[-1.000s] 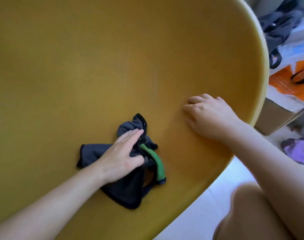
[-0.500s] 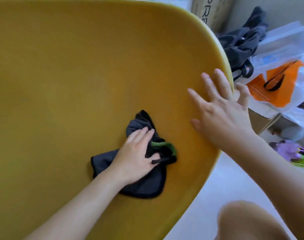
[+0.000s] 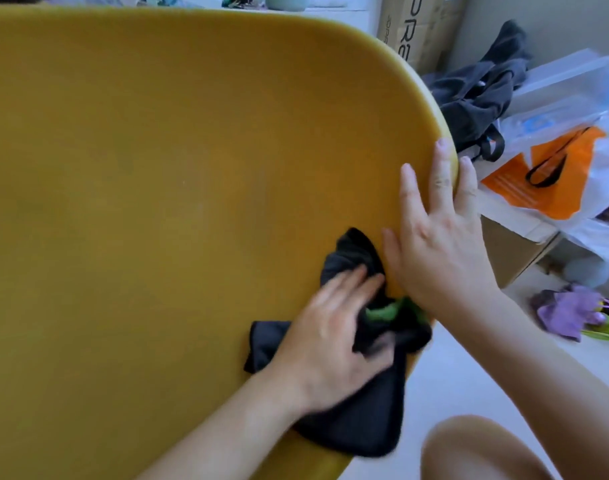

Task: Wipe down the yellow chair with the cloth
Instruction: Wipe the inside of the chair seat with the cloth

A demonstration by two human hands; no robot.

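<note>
Nearer the chair (image 3: 157,168) rim now, seemingly: cloth (image 3: 358,403).

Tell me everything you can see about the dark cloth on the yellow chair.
The cloth is black or very dark grey soft fabric with a bright green band near its middle. It lies crumpled, pressed flat against the yellow chair near the right edge, its lower corner hanging past the rim. The left hand lies spread on top of it; the right hand, resting on the chair's edge, touches its upper end.
</note>
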